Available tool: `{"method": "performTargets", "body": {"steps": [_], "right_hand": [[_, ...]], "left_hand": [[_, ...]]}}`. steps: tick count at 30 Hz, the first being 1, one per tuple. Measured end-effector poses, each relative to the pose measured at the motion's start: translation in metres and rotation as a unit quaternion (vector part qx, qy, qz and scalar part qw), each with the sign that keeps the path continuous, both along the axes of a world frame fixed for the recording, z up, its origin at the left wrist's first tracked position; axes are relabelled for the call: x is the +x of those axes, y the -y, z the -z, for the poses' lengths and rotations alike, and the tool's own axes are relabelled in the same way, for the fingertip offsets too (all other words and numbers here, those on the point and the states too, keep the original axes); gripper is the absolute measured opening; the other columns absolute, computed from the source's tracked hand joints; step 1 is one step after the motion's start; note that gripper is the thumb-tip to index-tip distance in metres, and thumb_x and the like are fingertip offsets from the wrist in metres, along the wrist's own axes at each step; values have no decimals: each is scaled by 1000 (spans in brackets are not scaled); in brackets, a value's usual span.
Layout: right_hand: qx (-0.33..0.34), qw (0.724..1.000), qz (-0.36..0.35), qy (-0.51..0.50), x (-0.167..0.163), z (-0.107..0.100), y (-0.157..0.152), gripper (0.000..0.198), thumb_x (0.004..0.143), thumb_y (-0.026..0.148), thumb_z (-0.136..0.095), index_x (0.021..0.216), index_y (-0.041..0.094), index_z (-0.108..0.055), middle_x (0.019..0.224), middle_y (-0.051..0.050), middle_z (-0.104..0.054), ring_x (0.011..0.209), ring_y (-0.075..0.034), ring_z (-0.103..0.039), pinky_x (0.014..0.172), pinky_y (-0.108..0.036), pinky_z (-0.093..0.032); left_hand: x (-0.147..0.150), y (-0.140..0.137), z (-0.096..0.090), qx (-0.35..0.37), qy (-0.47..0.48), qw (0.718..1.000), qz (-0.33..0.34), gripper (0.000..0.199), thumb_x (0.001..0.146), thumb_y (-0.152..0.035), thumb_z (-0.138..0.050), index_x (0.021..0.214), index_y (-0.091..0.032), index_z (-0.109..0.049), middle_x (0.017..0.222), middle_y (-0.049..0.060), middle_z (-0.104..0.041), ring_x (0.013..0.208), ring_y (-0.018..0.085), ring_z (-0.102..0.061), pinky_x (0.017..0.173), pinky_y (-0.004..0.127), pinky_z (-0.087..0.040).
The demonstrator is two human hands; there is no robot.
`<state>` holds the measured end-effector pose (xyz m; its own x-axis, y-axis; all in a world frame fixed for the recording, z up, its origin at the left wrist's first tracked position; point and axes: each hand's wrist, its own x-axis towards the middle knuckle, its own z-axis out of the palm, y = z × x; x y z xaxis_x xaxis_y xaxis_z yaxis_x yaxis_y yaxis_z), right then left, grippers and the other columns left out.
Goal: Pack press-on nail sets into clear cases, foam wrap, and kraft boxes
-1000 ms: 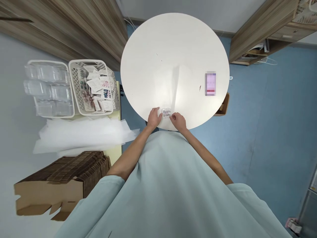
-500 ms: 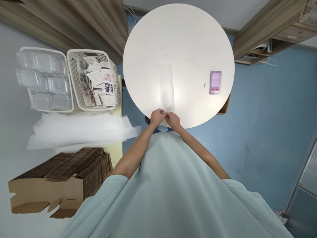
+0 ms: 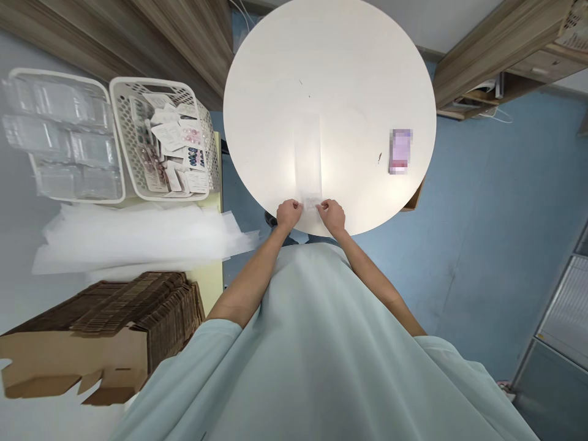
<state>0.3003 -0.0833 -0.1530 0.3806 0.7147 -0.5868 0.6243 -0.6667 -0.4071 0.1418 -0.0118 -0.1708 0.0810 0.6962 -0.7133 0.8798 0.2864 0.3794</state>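
Note:
A long, narrow translucent white packing sheet (image 3: 307, 153) lies lengthwise on the round white table (image 3: 367, 73). At its near end, a small clear object (image 3: 311, 202) rests between my hands; what it is I cannot make out. My left hand (image 3: 289, 214) is closed, thumb and fingers pinched at the left edge of that end. On the opposite edge, my right hand (image 3: 332, 216) is closed in a similar pinch. Both hands are over the table's front edge, a short gap apart.
A pixelated purple item (image 3: 400, 152) lies at the table's right. On the left stand a basket of clear plastic boxes (image 3: 73, 150), a white basket of carded small items (image 3: 204, 122), a stack of white sheets (image 3: 138, 239) and flattened cardboard boxes (image 3: 82, 361).
My hands have moved apart from the middle of the sheet's near end to its two edges. The small clear object between them now shows. The view has shifted slightly.

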Motion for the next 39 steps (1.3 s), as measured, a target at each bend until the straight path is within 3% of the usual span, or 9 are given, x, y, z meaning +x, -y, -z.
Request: {"method": "performTargets", "body": {"steps": [7, 16, 19, 22, 25, 29, 34, 37, 39], "right_hand": [[-20, 997, 57, -40, 5, 14, -10, 30, 101, 49, -66, 106, 21, -73, 117, -10, -77, 105, -26, -72, 86, -36, -55], [-28, 991, 103, -82, 2, 16, -12, 27, 98, 49, -69, 103, 23, -69, 110, -8, -78, 100, -24, -75, 84, -33, -55], [-33, 991, 102, -77, 2, 15, -13, 26, 99, 48, -69, 103, 23, -68, 109, -7, -79, 98, -23, -76, 85, -33, -54], [-41, 992, 96, -71, 2, 14, -14, 26, 99, 48, -68, 104, 22, -68, 110, -7, -80, 99, -24, -76, 84, -34, -55], [-42, 993, 91, -66, 3, 13, -15, 26, 99, 49, -68, 104, 23, -68, 111, -8, -80, 102, -25, -75, 84, -35, -55], [-34, 994, 84, -60, 4, 13, -16, 27, 98, 49, -68, 101, 23, -69, 111, -9, -80, 103, -25, -75, 84, -34, -56], [-33, 991, 104, -80, 6, 12, -17, 26, 96, 48, -70, 97, 22, -73, 103, -8, -82, 91, -24, -78, 83, -34, -57], [-41, 986, 116, -109, 8, 12, -16, 29, 96, 49, -72, 89, 21, -74, 85, -5, -81, 75, -22, -77, 80, -32, -57], [-49, 984, 118, -126, 11, 11, -15, 33, 96, 50, -71, 81, 21, -74, 70, -3, -77, 70, -21, -75, 76, -30, -56]], "left_hand": [[8, 0, -6, -7, -33, 999, -15, 16, 102, -32, -62, 97, -24, -75, 113, 8, -81, 109, 29, -73, 94, 38, -55], [16, 3, -12, -7, -70, 998, 2, 17, 104, -27, -52, 103, -23, -69, 116, 10, -78, 111, 30, -72, 92, 41, -56], [12, 4, -14, 21, -63, 997, 48, 20, 103, -23, -51, 115, -20, -67, 126, 15, -74, 119, 32, -69, 97, 43, -56], [6, 6, -15, 119, -17, 985, 127, 37, 101, -14, -46, 135, -14, -60, 152, 23, -59, 144, 35, -54, 113, 47, -49], [1, 9, -12, 186, 98, 946, 248, 54, 99, -8, -39, 151, -11, -51, 173, 23, -38, 164, 34, -30, 128, 52, -34], [-7, 16, -4, 173, 179, 895, 369, 67, 99, -14, -44, 165, -10, -38, 179, 20, -28, 170, 32, -17, 135, 56, -22], [-17, 25, 1, 146, 158, 889, 403, 90, 97, -38, -64, 171, -4, -27, 181, 24, -14, 170, 37, -9, 137, 54, -15], [-18, 26, 0, 146, 146, 887, 413, 98, 92, -34, -71, 173, -6, -23, 182, 23, -12, 171, 37, -9, 138, 54, -12], [-17, 24, -1, 146, 141, 887, 416, 92, 92, -26, -67, 173, -8, -26, 182, 21, -17, 170, 35, -13, 137, 54, -14]]}}
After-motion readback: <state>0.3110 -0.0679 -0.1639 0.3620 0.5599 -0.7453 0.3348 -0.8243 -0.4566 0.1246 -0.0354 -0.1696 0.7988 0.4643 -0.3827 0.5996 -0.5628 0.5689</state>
